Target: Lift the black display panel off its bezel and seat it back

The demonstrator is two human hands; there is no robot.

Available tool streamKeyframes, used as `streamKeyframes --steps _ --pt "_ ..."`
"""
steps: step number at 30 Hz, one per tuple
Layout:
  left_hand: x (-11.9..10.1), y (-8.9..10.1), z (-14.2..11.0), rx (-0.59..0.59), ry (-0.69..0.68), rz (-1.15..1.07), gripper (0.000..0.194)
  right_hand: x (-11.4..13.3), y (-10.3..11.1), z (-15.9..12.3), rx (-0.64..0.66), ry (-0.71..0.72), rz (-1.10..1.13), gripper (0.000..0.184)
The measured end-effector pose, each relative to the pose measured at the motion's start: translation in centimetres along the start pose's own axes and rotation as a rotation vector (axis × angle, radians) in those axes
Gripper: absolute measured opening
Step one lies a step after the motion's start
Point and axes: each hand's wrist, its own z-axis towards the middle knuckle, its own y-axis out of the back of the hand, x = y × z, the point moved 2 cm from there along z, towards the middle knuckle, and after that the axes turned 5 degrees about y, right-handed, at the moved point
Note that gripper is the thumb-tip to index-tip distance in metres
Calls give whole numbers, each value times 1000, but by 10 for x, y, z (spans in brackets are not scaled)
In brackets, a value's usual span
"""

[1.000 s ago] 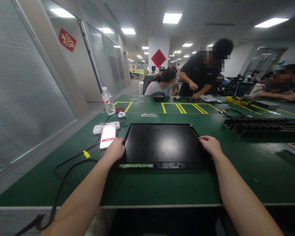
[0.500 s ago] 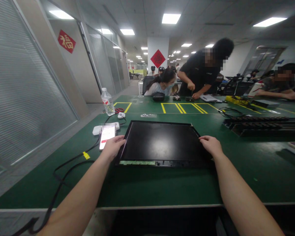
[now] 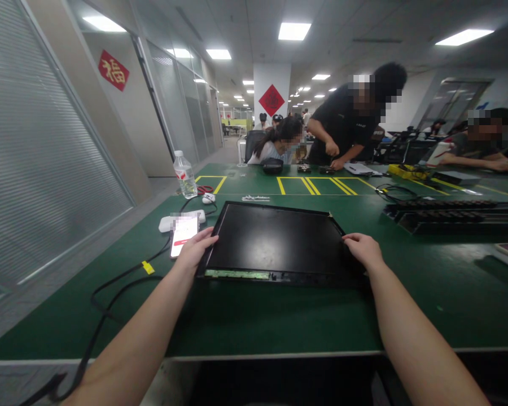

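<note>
A flat black display panel (image 3: 279,239) with a dark frame lies face up between my hands, its left side tilted up higher than its right. Along its near edge runs a green circuit strip (image 3: 237,275). My left hand (image 3: 197,248) grips the panel's left edge, thumb on top and the other fingers partly hidden beneath. At the right edge, my right hand (image 3: 364,248) pinches the frame between thumb and fingers. Just left of my left hand is a phone (image 3: 185,234) with a lit screen.
Beyond the phone stand a water bottle (image 3: 185,175), a white mouse-like gadget (image 3: 209,198) and red-handled scissors (image 3: 205,189). A black cable (image 3: 105,287) trails over the green table (image 3: 279,327). Black slotted rails (image 3: 440,214) lie at right. Across the table a person (image 3: 342,121) leans over small parts.
The panel's left side has risen and its far left corner has shifted up in view. My left hand has moved slightly upward with it, its fingers reaching further under; the right hand stays put.
</note>
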Motion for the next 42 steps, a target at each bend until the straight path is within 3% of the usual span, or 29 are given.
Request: streamKeyframes --steps 5,13,21,32,42 --pt "2 2 4 41 9 -3 56 0 0 0 4 1 -2 31" --pt "4 1 9 99 38 -45 53 -2 -7 6 37 30 -21 39" --pt "3 0 9 83 62 -44 54 -9 -15 12 88 76 -68 45" --pt "8 4 14 157 41 12 88 -11 -15 13 60 62 -69 41" --pt "9 6 17 196 -41 62 61 -9 -13 12 81 61 -89 43"
